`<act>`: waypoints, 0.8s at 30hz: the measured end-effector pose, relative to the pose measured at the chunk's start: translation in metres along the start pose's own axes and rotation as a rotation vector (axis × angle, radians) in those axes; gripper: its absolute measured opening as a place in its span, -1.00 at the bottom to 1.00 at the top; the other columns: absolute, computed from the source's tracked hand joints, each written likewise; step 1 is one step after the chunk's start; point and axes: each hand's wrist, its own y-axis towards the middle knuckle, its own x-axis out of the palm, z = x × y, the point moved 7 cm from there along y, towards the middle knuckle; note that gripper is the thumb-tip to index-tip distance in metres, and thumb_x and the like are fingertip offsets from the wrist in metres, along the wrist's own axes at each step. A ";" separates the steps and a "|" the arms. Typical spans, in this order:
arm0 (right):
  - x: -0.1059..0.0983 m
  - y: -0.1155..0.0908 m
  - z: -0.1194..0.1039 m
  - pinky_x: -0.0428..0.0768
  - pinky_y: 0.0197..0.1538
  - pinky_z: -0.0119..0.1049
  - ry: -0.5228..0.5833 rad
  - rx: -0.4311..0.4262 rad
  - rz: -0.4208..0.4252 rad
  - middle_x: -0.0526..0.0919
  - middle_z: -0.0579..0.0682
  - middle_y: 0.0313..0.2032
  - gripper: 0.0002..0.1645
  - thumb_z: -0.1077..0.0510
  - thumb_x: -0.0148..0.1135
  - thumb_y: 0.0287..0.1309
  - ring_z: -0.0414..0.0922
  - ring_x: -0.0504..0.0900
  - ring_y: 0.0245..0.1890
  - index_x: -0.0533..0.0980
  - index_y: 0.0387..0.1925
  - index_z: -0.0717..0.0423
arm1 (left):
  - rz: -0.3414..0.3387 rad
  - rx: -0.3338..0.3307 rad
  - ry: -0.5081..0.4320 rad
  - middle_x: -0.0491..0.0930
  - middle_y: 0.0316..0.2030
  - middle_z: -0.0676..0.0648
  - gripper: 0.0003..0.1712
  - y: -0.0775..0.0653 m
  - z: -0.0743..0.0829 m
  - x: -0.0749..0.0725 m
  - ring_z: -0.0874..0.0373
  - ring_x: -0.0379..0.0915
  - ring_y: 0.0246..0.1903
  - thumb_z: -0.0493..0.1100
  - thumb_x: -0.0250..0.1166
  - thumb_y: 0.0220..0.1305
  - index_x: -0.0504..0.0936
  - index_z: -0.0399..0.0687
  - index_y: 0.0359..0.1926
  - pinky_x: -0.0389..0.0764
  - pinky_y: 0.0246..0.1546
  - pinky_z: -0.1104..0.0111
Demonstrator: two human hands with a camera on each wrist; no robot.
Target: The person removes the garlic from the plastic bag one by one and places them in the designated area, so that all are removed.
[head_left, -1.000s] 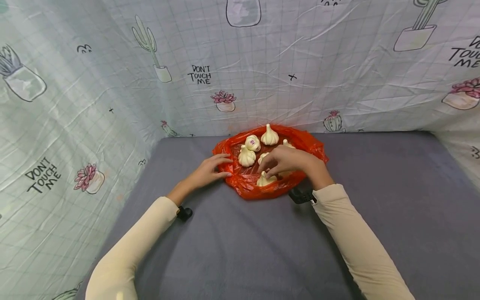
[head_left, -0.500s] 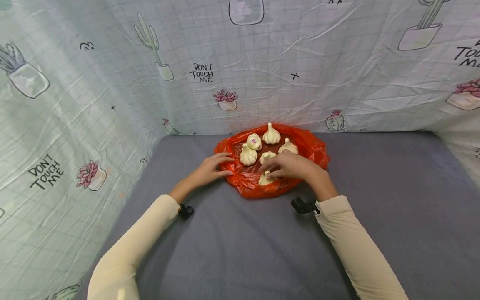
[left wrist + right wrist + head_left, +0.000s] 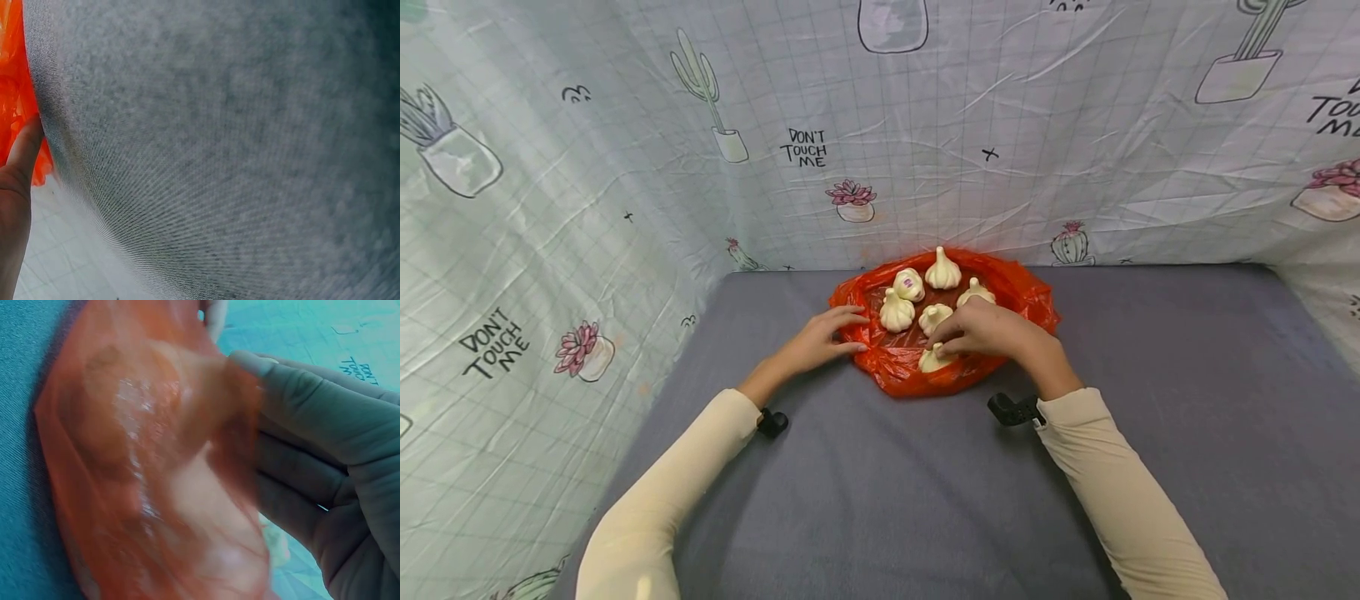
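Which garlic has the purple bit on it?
The garlic bulb toward the back left of the red bag, between the leftmost bulb and the farthest bulb. None of the others shows any purple.

A dark grey tabletop (image 3: 850, 500) is seen, its surface faintly rippled toward 6 o'clock. At 12 o'clock it is bounded by a creased, pale back cloth (image 3: 925, 100), on which a thin grid, potted cacti (image 3: 711, 104), pink succulents (image 3: 852, 193) and the lettering "DON'T TOUCH ME" (image 3: 807, 148) are printed. From 8 to 10 o'clock it is flanked by a similar side cloth (image 3: 550, 275), tinted greenish; at 3 o'clock, a narrower cloth strip (image 3: 1326, 258) is shown. The whole is softly lit.
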 end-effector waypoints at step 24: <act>-0.061 -0.048 -0.010 0.55 -0.40 -0.39 -0.084 -0.035 0.106 0.79 -0.15 -0.33 -0.83 0.19 0.47 0.17 -0.28 0.57 -0.51 0.79 -0.17 0.08 | -0.041 -0.002 0.033 0.38 0.41 -0.16 -0.41 0.005 0.008 -0.005 -0.12 0.25 0.42 0.00 0.43 0.31 0.59 -0.10 0.29 0.48 0.26 0.01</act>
